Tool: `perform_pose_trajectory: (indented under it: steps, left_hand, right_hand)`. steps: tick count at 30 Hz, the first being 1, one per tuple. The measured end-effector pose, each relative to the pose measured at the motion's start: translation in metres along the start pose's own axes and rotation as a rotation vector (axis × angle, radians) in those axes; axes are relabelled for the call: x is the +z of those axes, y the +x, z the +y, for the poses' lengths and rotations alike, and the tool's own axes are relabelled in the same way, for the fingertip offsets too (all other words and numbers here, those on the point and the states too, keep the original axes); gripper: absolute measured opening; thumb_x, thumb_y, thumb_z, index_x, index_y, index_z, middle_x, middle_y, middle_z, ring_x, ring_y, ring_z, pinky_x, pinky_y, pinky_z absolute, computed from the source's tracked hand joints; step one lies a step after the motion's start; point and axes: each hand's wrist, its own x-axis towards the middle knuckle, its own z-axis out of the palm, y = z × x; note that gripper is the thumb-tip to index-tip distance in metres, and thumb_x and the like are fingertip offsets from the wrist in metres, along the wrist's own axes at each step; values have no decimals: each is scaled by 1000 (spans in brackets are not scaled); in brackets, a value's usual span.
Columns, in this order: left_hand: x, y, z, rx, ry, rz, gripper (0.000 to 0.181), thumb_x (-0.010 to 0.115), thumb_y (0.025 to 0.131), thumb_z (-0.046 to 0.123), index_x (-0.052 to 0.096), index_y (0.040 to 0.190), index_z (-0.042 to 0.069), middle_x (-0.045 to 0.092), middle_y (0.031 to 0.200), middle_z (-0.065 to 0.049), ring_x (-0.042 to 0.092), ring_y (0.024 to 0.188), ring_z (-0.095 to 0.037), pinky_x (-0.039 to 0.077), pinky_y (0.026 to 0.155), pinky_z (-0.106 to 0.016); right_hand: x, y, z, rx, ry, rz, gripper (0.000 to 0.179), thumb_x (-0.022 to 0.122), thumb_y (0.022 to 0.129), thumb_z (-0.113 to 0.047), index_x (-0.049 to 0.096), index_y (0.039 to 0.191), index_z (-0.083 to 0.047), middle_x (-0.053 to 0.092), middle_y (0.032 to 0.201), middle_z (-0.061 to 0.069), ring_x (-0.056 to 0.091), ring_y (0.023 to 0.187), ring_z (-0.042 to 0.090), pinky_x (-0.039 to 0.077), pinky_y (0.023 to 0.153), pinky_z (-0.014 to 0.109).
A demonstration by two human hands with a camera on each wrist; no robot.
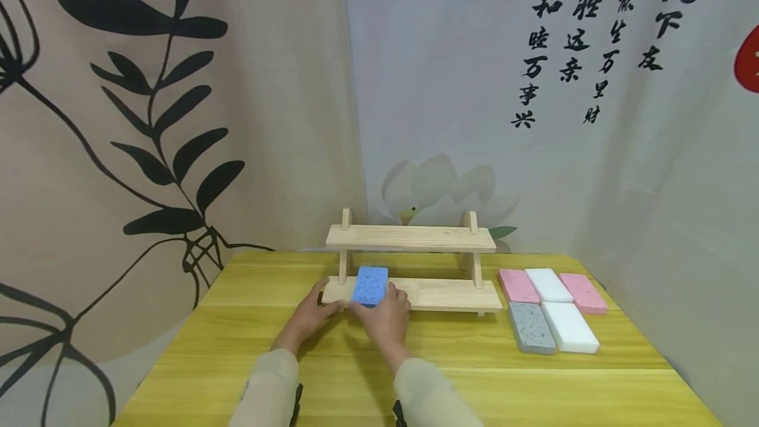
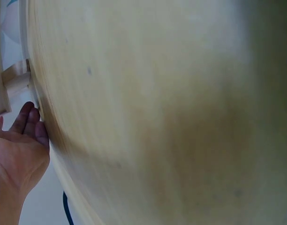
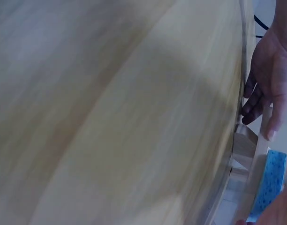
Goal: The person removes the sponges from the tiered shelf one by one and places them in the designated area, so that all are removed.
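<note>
A two-tier wooden display rack [image 1: 409, 237] stands on the table. On the left part of its lower board lies a blue sponge [image 1: 370, 285], its pitted face toward the head camera. My right hand [image 1: 385, 323] holds the sponge, thumb along the front edge and fingers at its right side. At the left end of the lower board my left hand [image 1: 311, 316] grips the corner, thumb on the front edge and fingers round the end. In the right wrist view the left hand [image 3: 271, 75] straddles the board's end beside the blue sponge [image 3: 270, 185].
Right of the rack lie pink sponges [image 1: 518, 286], white sponges [image 1: 570, 327] and a grey sponge [image 1: 532, 328], set close together on the yellow wood-grain table [image 1: 462, 354]. Printed cloth [image 1: 284, 117] hangs behind the table. The rack's upper board overhangs the back of the lower one.
</note>
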Motion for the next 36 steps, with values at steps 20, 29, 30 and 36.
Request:
perform_pose_trajectory:
  steps: [20, 29, 30, 36]
  left_hand:
    - [5, 6, 0, -15, 28, 4, 89, 68, 93, 47, 19, 159, 15, 41, 148, -28, 49, 128, -40, 40, 104, -56]
    - [4, 3, 0, -18, 36, 6, 86, 66, 94, 45, 19, 159, 15, 39, 149, -29, 45, 131, -43, 37, 105, -59]
    - [4, 3, 0, -19, 36, 8, 85, 66, 94, 44, 19, 159, 15, 39, 149, -29, 45, 131, -43, 36, 106, -59]
    - [1, 2, 1, -10, 23, 20, 86, 68, 94, 43, 20, 158, 13, 44, 145, -28, 50, 126, -39, 38, 105, -57]
  right_hand:
    - [13, 2, 1, 27, -52, 97, 91, 87, 70, -46, 50, 134, 7, 51, 122, 23, 49, 110, 37, 45, 92, 54]
    - [10, 5, 2, 28, -40, 78, 83, 86, 72, -40, 51, 132, 6, 52, 120, 22, 49, 107, 34, 46, 89, 52]
    - [10, 5, 2, 28, -39, 71, 83, 85, 72, -39, 51, 132, 7, 51, 121, 22, 49, 107, 34, 46, 89, 52]
    - [4, 6, 3, 45, -1, 27, 83, 85, 72, -37, 51, 134, 7, 50, 124, 24, 48, 110, 36, 47, 92, 53]
